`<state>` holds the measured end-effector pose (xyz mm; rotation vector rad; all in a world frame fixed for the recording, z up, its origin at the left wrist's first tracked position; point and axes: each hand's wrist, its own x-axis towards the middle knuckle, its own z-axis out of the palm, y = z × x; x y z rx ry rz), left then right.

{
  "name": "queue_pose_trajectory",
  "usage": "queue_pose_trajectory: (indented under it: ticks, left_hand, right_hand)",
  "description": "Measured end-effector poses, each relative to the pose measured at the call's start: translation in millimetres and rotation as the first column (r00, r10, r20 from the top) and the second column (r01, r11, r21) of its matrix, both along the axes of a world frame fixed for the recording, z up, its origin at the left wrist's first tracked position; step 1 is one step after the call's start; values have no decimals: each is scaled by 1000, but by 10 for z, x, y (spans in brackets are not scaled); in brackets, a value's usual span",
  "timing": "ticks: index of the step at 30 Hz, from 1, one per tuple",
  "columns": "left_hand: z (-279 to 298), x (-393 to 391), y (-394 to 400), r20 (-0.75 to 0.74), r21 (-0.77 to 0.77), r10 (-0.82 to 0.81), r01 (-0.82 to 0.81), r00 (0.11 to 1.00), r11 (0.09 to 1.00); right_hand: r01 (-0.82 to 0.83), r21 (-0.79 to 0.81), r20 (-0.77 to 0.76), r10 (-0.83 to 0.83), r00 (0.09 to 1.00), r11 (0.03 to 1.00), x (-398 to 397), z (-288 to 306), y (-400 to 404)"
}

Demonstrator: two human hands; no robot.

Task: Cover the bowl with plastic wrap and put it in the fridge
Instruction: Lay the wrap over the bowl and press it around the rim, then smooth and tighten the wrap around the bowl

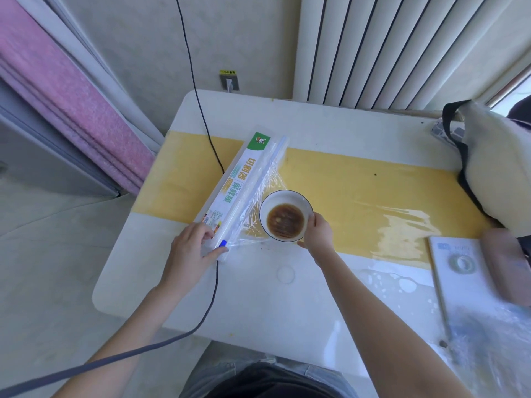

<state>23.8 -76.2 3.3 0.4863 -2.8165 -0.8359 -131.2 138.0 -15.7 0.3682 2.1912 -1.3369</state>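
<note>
Item 1: round white ceramic bowl with a dark rim (286, 215), holding brown liquid, at the table's centre, on a pulled-out sheet of clear plastic wrap (265, 191). My right hand (317, 232) grips the bowl's rim at 4 o'clock, fingers curled round the edge.

Item 2: long white plastic-wrap dispenser box with green and orange print (244, 182), lying diagonally at 10 o'clock of the bowl, just beside it. My left hand (191, 247) holds its near end, thumb at the blue slide cutter (223, 243).

Item 3: white table with a yellow band (373, 182).

Item 4: black cable (214, 285), crossing the table at 9 o'clock.

Item 5: cream bag with black straps (494, 168), at 2 o'clock.

Item 6: roll of clear tape (462, 263) on a white notebook (459, 282), at 4 o'clock.
</note>
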Motion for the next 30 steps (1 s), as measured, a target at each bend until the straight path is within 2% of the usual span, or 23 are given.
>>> queue_pose_trajectory:
  ticks: [2, 6, 9, 14, 21, 30]
  left_hand:
    - [33, -132, 0, 45, 84, 104, -108, 994, 991]
    - [77, -489, -10, 158, -47, 201, -196, 967, 979]
    - [114, -862, 25, 178, -70, 255, -246, 951, 967]
    - [124, -1529, 63, 197, -71, 247, -238, 949, 969]
    - [101, -2205, 69, 264, -156, 246, -211, 933, 965]
    - [280, -2676, 138, 425, -141, 330, -299, 843, 944]
  right_hand:
    - [-3, -22, 11, 3, 1000, 1000, -3, 24, 15]
    - [32, -73, 19, -31, 999, 997, 8, 10, 15]
    - [64, -88, 18, -63, 998, 994, 16, -21, 8]
    - [95, -104, 11, -94, 995, 990, 20, -67, 6]
    - [87, -63, -13, -88, 996, 994, 19, -128, -17]
    - [134, -64, 9, -134, 991, 989, 25, -121, -63]
